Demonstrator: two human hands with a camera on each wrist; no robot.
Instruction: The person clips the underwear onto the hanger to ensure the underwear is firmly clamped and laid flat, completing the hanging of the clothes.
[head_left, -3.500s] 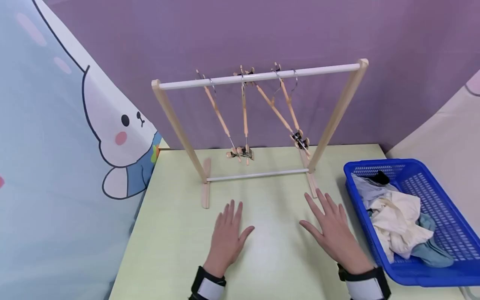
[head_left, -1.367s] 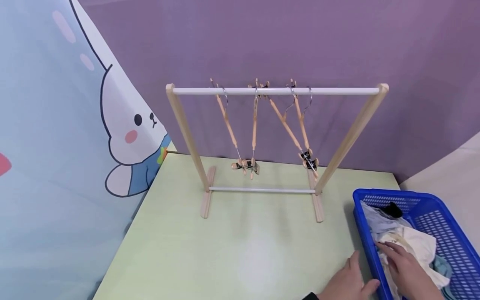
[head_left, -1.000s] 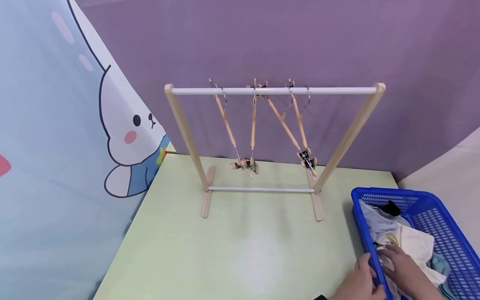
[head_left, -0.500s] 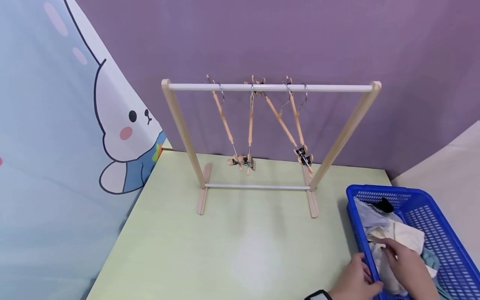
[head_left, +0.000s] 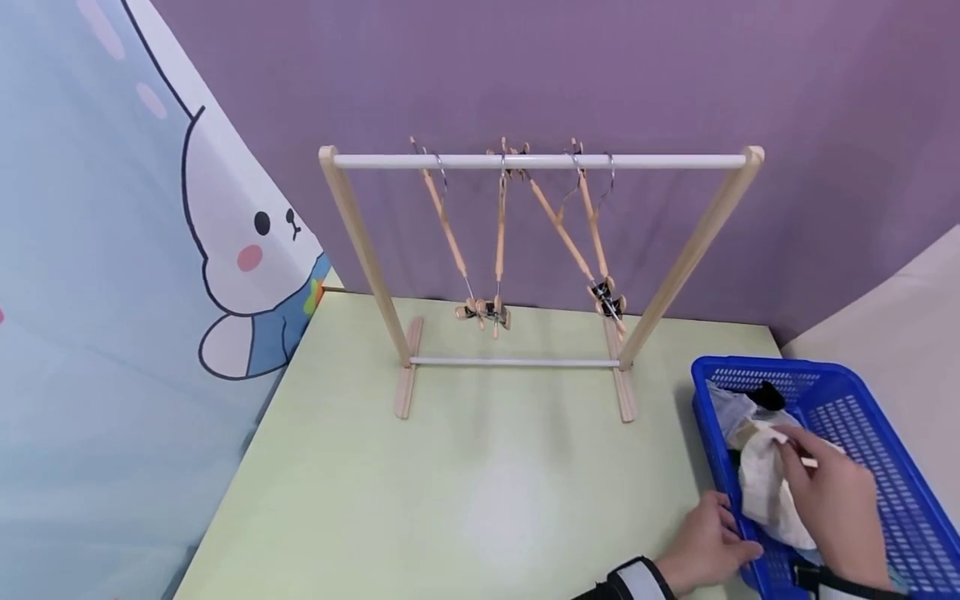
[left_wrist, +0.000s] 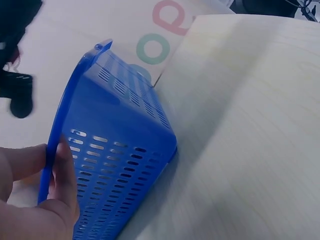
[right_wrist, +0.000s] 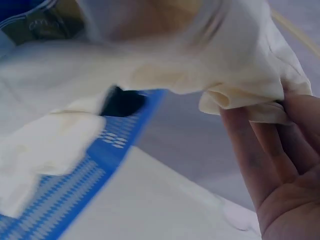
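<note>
Pinching cream cloth (head_left: 762, 483): right fingers (right_wrist: 248, 150). Left fingers (left_wrist: 65, 172) gripping blue basket rim (left_wrist: 65, 102).

Green "O" (left_wrist: 140, 49), pink "P" (left_wrist: 172, 28) on pale backdrop (left_wrist: 102, 22)

From the head, looks forward and down, far enough back for the whole rack (head_left: 540, 161) — clips the basket (head_left: 855, 425). From the left wrist, faces the basket's outer side close up. From the right wrist, peers very near at pale cloth (right_wrist: 245, 70). Shares the basket across all 3 — that cloth across 2, head and right.
</note>
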